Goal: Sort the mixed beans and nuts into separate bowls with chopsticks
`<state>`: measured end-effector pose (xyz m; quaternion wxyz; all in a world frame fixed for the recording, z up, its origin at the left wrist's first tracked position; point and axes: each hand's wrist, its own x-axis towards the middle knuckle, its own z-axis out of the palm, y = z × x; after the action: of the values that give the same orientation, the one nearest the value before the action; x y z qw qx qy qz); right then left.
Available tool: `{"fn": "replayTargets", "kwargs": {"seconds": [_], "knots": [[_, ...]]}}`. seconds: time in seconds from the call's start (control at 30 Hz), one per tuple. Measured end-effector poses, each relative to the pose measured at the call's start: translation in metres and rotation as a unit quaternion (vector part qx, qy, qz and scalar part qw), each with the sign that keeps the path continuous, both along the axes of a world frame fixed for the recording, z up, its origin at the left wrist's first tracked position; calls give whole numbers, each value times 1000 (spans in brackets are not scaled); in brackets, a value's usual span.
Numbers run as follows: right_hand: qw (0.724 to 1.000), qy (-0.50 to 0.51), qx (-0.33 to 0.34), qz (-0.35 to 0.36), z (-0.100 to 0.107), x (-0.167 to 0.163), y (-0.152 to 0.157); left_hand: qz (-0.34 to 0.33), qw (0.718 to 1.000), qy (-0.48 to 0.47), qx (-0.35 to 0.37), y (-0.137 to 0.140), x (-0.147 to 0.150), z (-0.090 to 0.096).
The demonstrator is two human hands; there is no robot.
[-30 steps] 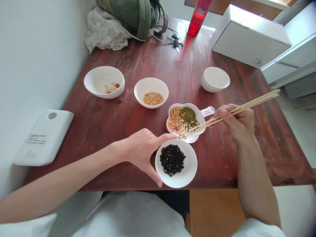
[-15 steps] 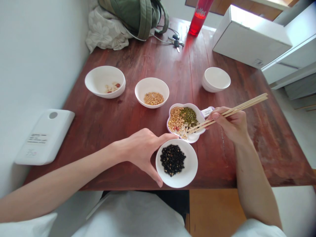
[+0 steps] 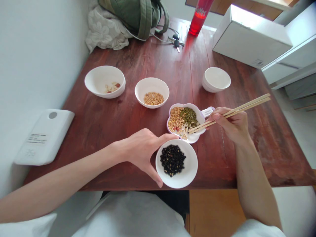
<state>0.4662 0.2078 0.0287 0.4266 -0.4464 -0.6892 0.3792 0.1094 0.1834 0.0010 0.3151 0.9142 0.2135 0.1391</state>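
Left hand (image 3: pixel 139 148) half-open, steadying round white bowl (image 3: pixel 190 166) of black beans (image 3: pixel 172 160); right hand (image 3: pixel 233 125) closed, gripping pale wooden chopsticks (image 3: pixel 251 103) inside white flower-shaped dish (image 3: pixel 193 138) beyond bowl. Risk: tips slipping, scattering beans.

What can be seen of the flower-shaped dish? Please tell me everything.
The flower-shaped dish is white with a purple edge, apparently plastic, sitting upright on the table. Its short handle points right, partly hidden by the right hand. Yellow beans, green beans, pale seeds and a few reddish nuts lie inside; chopsticks reach in. Whether the black-bean bowl touches it is unclear.
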Motion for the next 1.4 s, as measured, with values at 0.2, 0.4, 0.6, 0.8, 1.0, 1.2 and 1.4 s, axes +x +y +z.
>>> {"fn": "replayTargets", "kwargs": {"seconds": [0.2,0.4,0.6,0.8,1.0,1.2,1.4], "knots": [[1000,-1,18,8,0,-1,1,0,1000,0,-4,0,0,0],[993,117,9,15,1,-1,-1,4,1000,7,0,0,0,0],[993,112,14,-14,4,1,-5,-1,1000,-5,-2,0,0,-2],[999,48,-19,4,9,2,-3,-1,1000,0,-1,0,0,-1],[999,25,-22,16,6,0,-2,0,1000,-3,0,0,0,-1],[999,33,-37,13,2,0,-3,1,1000,-5,6,0,0,-1],[998,39,-46,9,1,0,-4,1,1000,1,6,0,0,-1]]}}
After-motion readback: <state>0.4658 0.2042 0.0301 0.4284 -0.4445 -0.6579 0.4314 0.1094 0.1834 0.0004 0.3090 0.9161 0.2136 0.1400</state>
